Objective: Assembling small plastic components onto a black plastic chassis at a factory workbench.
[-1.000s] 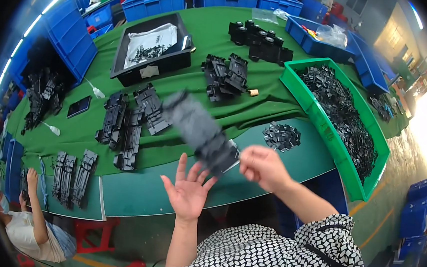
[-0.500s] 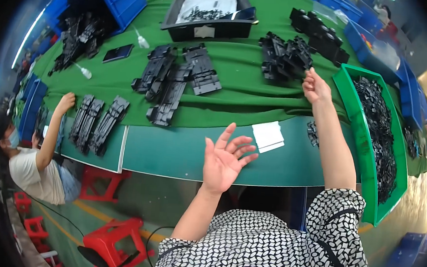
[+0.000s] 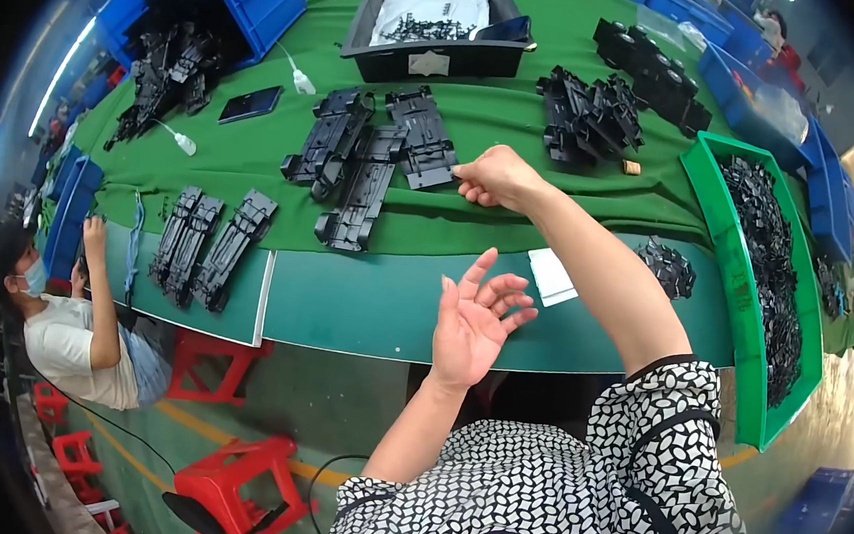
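Observation:
My left hand (image 3: 472, 331) is raised palm up over the front of the table, its fingers spread and nothing in it. My right hand (image 3: 499, 179) reaches across to the left with its fingers pinched together. Its fingertips meet the right-hand corner of a black plastic toy-car chassis (image 3: 419, 138); whatever they may pinch is too small to make out. Beside that chassis lie another black chassis (image 3: 329, 139) and a long one (image 3: 363, 187). Farther right is a pile of black chassis parts (image 3: 587, 119), with a small tan cork-like piece (image 3: 632, 168) near it.
A green bin (image 3: 746, 292) of small black parts stands at the right. White cards (image 3: 553, 277) and a small black cluster (image 3: 666, 266) lie near my right forearm. At the back are a black tray (image 3: 433, 64) and a phone (image 3: 250, 105). A co-worker (image 3: 81, 330) sits left.
My right hand has moved left from beside the right-hand pile to the middle chassis. The tan piece now shows. My left hand keeps its pose. The co-worker's hand has drawn back from the chassis there.

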Action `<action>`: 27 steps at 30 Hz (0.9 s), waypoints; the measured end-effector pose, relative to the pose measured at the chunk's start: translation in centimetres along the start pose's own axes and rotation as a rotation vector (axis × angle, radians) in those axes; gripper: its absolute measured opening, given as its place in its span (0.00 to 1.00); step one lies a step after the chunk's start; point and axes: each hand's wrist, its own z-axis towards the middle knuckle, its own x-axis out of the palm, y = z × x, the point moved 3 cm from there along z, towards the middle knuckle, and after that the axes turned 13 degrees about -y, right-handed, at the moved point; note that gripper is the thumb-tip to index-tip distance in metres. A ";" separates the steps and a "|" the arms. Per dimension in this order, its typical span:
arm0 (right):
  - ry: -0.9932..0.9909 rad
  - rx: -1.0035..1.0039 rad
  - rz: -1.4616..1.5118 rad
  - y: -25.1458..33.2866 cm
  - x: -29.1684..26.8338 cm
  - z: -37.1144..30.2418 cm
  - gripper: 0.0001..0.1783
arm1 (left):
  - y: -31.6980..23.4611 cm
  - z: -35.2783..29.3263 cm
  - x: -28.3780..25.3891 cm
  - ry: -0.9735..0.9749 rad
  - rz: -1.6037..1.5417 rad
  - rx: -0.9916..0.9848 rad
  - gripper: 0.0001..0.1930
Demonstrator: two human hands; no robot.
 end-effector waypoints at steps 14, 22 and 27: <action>-0.019 -0.161 0.386 -3.7 -5.6 -10.8 0.05 | 0.2 -0.4 -0.4 -0.037 -0.016 0.035 0.32; 0.061 -0.094 0.322 -9.9 -5.9 -20.1 0.07 | -0.1 0.3 1.1 -0.015 -0.001 0.031 0.46; 0.090 -0.049 0.293 -12.5 -5.3 -21.4 0.08 | -0.1 -0.5 0.8 -0.052 -0.022 0.007 0.46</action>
